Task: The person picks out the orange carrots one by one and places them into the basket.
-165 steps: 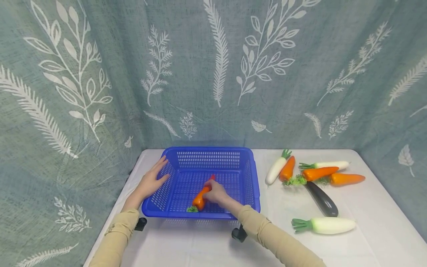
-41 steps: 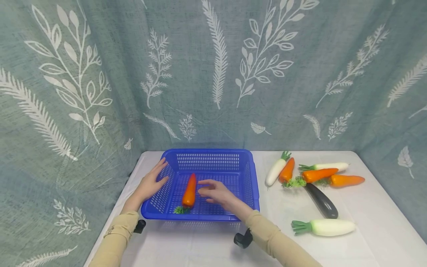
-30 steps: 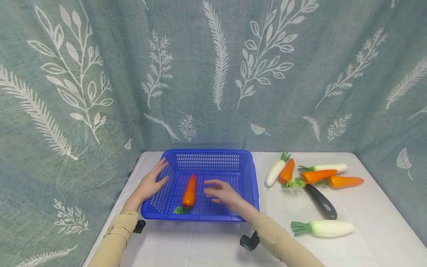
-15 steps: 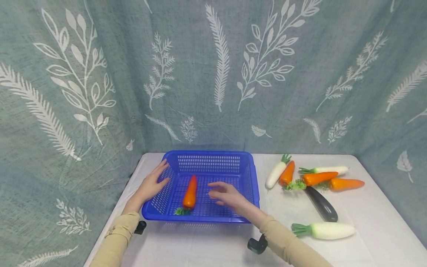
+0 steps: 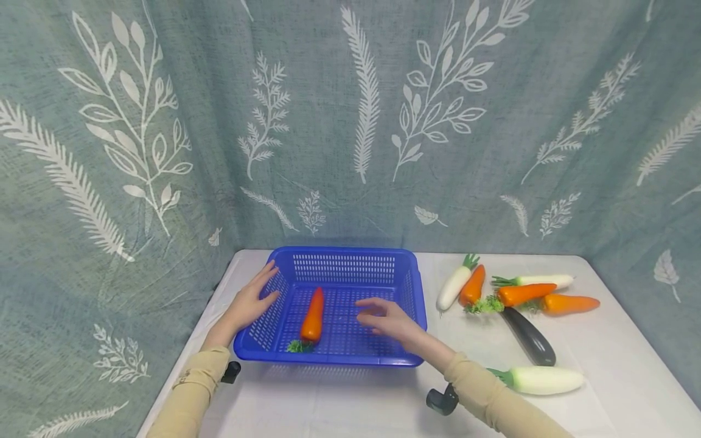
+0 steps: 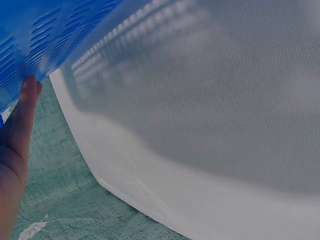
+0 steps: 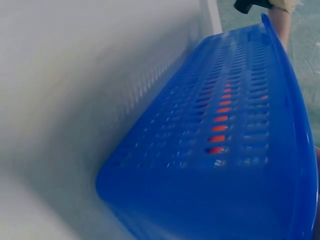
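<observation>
The blue basket [image 5: 341, 250] is standing on the worktop [image 5: 306, 401], and, judging by how things are lying, the work is probably at an early stage: one carrot [image 5: 313, 316] is resting inside the basket, while seven vegetables are lying outside, all to its right, with no hand touching them. From the basket's left side, the left hand [image 5: 249, 306] is reaching to the rim with fingers straight and thumb apart, seeming to be touching the basket and gripping nothing. Between the hands and apart from both, the carrot is lying in the basket's left half, pointing its leafy end at the front rim. Over the basket's right half, the right hand [image 5: 391, 322] is hanging with loosely bent fingers, holding nothing; its height above the basket's floor is not showing clearly. Just right of the basket, a short radish [image 5: 454, 288] is lying close beside a tilted carrot [image 5: 472, 287]; farther right of the basket, a middle carrot [image 5: 528, 294], an eggplant [image 5: 528, 336], a back radish [image 5: 547, 280], a front radish [image 5: 550, 380] and an end carrot [image 5: 572, 304] are lying.
</observation>
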Available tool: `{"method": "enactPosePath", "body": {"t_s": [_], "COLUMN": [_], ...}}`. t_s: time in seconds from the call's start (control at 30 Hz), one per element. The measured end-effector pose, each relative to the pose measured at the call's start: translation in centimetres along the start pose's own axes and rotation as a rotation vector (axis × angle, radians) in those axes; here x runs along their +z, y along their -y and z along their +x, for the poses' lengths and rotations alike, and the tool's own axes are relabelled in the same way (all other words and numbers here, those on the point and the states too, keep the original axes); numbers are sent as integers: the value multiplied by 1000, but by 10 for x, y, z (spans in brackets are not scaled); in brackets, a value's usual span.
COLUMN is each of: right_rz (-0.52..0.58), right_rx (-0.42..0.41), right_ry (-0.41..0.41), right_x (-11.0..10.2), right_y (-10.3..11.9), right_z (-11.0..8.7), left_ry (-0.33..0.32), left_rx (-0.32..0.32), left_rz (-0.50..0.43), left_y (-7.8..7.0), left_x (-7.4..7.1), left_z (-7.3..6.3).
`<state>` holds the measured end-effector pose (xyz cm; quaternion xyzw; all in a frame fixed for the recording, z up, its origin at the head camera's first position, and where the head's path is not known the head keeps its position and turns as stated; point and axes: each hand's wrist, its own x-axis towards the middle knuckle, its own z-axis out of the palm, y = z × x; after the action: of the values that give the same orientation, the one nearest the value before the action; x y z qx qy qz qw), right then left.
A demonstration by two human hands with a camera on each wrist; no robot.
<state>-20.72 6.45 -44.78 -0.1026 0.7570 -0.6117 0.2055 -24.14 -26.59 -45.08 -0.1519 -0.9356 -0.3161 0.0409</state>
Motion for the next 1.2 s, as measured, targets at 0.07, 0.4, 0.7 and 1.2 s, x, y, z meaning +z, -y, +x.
{"method": "enactPosePath", "body": {"t_s": [0.07,0.4,0.7,1.2], "right_rz": [-7,-33,-48,-129], "right_rx": [-11,-50,-144,-171], "right_ry": [-7,-25,-53,-81], "right_x": [-3,-15,-23,-46], "right_y": [0,2,9,16], "right_z": [-1,-5,-14,-27], "left_ry": [2,2,9,9], "left_rx": [-2,-5,-16,-17], "left_rz": [-3,-1,-7,-4], "left_y": [0,0,1,1], "left_x": [0,0,-2,-1], "left_z": [0,-1,-1,0]}}
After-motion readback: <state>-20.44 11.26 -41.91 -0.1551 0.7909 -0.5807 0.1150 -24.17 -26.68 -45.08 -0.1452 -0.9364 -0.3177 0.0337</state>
